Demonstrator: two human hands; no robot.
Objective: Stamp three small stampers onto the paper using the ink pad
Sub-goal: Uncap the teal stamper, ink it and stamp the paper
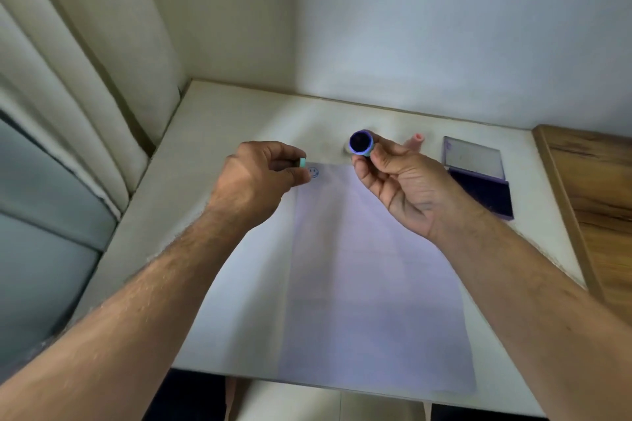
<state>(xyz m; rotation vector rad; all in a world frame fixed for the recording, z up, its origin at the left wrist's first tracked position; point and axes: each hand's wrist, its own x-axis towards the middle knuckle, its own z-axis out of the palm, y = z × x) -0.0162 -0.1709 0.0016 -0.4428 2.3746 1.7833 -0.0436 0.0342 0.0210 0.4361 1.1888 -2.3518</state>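
Note:
A white sheet of paper [369, 270] lies lengthwise on the table, with one blue smiley print [313, 173] at its far left corner. My right hand [396, 184] holds a small teal stamper [360, 142] above the paper's far edge, its dark inked face turned toward me. My left hand [263, 178] pinches a small teal cap [302, 162] beside the print. A pink stamper [417, 139] stands behind my right hand. A white stamper [347, 147] is mostly hidden behind the teal one. The open ink pad [482, 195] lies to the right, lid up.
The white table [219, 133] sits in a corner between a curtain [68, 79] on the left and a white wall behind. A wooden surface [595, 188] adjoins it on the right. The table's near edge runs just below the paper.

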